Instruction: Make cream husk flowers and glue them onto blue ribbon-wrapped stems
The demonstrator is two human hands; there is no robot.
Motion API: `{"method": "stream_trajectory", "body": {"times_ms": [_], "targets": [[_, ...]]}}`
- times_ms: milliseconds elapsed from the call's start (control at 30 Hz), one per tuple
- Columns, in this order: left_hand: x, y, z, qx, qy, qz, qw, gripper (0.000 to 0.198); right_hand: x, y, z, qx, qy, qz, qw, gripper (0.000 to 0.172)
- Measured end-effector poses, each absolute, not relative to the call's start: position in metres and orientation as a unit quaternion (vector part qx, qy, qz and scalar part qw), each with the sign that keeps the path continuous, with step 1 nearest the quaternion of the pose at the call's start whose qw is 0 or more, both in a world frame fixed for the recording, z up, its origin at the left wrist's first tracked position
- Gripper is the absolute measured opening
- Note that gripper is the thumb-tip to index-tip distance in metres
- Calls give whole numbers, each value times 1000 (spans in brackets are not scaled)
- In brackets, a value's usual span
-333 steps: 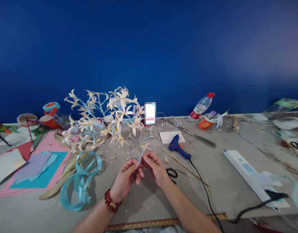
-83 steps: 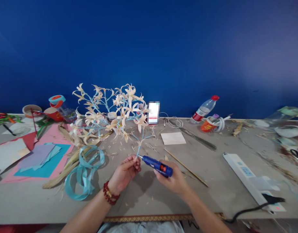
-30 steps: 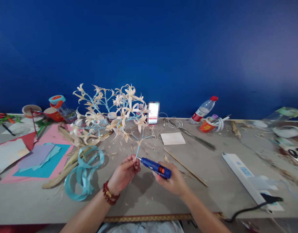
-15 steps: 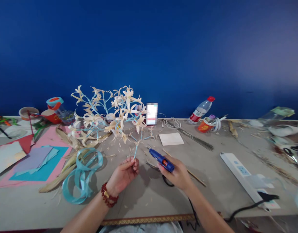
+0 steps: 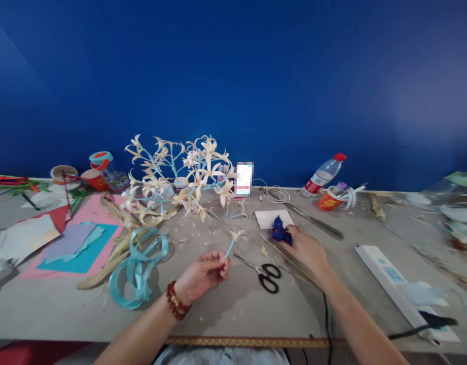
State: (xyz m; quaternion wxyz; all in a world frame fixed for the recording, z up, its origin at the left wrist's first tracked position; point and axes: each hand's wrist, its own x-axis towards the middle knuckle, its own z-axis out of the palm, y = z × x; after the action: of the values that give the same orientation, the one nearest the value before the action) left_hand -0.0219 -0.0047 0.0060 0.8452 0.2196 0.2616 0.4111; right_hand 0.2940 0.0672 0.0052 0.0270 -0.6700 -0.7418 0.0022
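Pinching the pale-blue stem of a single flower, our left hand has its thumb and fingertips together, the other fingers curled; the bloom sits just beyond them, its long axis slanting away from us and to the right. Well apart, farther out on the right, our right hand curls round the handle of the blue glue gun, which overlaps the near right part of a white card; how firmly it grips, we cannot tell. Between our hands lie the scissors, tips near the flower's stem, black loops toward us and rightward, so the left fingertips are nearer the points.
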Motion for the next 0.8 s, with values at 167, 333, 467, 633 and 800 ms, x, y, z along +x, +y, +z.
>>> {"method": "stream_trajectory", "body": {"times_ms": [167,333,467,633,800], "targets": [[-25,-6,15,222,247,428,841,10,306,68,3,-604,-795,25,61,41],[-30,-15,35,277,234,447,818,12,265,46,25,-573,-797,15,191,24],[-43,-29,49,318,212,504,775,17,187,36,29,-401,-860,211,236,19],[-65,-50,54,333,192,564,730,24,57,50,7,-276,-818,427,269,39],[-81,-68,50,325,180,607,702,19,-52,78,-7,-296,-783,461,293,41]]}}
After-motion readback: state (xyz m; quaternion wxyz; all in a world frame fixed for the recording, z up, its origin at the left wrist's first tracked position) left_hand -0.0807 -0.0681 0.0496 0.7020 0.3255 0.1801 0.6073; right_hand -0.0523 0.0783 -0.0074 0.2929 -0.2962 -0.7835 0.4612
